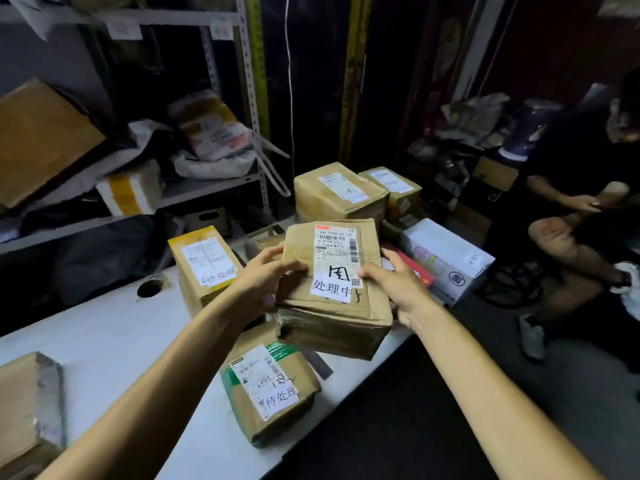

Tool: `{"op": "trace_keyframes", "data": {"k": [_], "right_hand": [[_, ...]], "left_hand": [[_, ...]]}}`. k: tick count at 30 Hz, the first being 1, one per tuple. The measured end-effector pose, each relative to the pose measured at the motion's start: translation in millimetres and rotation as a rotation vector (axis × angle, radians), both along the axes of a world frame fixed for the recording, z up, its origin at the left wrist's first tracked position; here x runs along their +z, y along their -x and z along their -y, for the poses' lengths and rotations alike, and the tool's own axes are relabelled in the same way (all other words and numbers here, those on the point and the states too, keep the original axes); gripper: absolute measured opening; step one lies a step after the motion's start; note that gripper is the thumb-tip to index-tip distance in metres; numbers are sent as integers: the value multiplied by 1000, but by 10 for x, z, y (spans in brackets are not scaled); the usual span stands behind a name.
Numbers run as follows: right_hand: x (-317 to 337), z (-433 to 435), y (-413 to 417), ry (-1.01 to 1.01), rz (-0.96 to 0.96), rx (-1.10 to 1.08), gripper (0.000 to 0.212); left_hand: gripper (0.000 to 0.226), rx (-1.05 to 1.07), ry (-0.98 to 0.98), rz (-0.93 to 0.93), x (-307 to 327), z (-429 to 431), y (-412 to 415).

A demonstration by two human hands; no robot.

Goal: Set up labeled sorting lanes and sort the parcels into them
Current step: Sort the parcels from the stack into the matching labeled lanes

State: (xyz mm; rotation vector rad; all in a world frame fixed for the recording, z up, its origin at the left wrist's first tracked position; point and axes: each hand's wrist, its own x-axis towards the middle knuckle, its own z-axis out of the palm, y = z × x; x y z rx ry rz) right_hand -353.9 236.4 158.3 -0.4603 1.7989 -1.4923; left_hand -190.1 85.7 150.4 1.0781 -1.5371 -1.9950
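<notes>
Left hand (263,277) gripped the brown parcel (334,306) at its nine o'clock edge, thumb on top. The parcel was over the white table (104,337), with a green-taped box (273,393) at six o'clock. Right hand (398,289) clutched the three o'clock edge, fingers curled.

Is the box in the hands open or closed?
Closed. The box has flaps flat under its labels; left hand and right hand grip its sides.
</notes>
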Motion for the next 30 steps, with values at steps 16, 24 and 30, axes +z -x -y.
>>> {"op": "trace_keyframes", "data": {"k": [16, 24, 30], "right_hand": [[-379, 210, 1458, -32, 66, 256, 72], [-495, 528, 1496, -79, 141, 397, 65], [-489, 675, 1597, -119, 75, 423, 70]], "left_hand": [[48, 141, -80, 145, -312, -198, 1037], [67, 263, -111, 255, -459, -129, 913], [74, 233, -137, 252, -549, 79, 1022]]}}
